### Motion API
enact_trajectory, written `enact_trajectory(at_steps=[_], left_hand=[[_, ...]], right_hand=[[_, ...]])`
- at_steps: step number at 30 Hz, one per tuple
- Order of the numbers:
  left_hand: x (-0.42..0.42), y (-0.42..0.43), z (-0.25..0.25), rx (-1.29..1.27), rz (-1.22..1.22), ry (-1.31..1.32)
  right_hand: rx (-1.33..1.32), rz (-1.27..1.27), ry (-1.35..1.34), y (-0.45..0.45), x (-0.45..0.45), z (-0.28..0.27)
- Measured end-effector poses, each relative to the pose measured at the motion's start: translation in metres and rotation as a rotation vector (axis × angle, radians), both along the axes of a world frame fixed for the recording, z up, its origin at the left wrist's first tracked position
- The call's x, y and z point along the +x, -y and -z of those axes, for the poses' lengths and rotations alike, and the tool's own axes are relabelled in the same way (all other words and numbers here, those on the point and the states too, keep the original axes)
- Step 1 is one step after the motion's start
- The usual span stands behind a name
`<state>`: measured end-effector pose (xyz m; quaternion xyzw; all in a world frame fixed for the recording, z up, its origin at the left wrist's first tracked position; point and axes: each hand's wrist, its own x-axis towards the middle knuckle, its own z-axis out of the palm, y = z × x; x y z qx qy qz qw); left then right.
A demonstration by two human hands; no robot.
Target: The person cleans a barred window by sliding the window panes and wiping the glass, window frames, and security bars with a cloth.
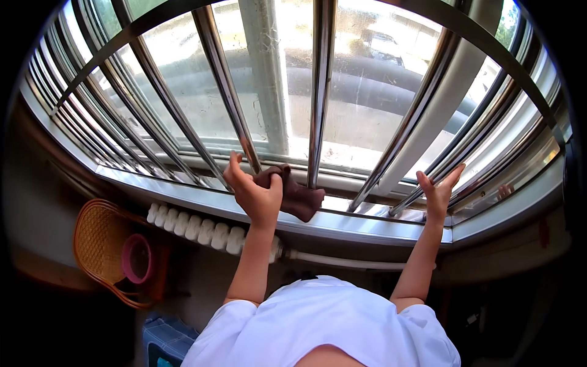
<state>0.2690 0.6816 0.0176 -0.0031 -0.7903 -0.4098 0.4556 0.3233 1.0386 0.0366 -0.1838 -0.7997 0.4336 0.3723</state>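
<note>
My left hand (pixel 254 192) is closed on a dark brown cloth (pixel 301 197) at the foot of the metal window bars. Part of the cloth hangs to the right of the hand, over the base of an upright bar (pixel 319 92) and the sill edge. My left fingers reach up beside another shiny bar (pixel 226 79). On the right side, my right hand (pixel 438 192) is raised at the bars with thumb and fingers apart. It is close to a slanting bar (pixel 406 199); whether it touches the bar I cannot tell.
Behind the bars is a window with a pale frame (pixel 266 73). Under the metal sill (pixel 348 226) runs a white radiator (pixel 205 232) with a pipe (pixel 348 262). To the left are a wicker chair (pixel 92 244), a pink basin (pixel 125 260) and a blue stool (pixel 168 336).
</note>
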Motion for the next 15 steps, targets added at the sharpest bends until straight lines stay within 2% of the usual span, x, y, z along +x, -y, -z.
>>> enact_trajectory(at_steps=[2, 3, 5, 8, 15], left_hand=[[-0.017, 0.016, 0.003, -0.171, -0.152, 0.003], [-0.019, 0.021, 0.005, -0.167, -0.158, 0.003], [-0.021, 0.026, 0.007, -0.083, 0.087, 0.306], [-0.023, 0.024, 0.005, 0.012, 0.111, 0.214], [-0.024, 0.027, 0.007, -0.011, 0.136, 0.186]], right_hand=[[-0.031, 0.022, -0.044, 0.001, 0.0, 0.003], [0.031, 0.045, -0.063, -0.001, 0.001, 0.003], [0.06, 0.009, -0.064, -0.008, 0.001, 0.003], [0.073, 0.0, -0.073, -0.01, 0.001, 0.005], [0.132, 0.014, -0.098, -0.013, 0.002, 0.008]])
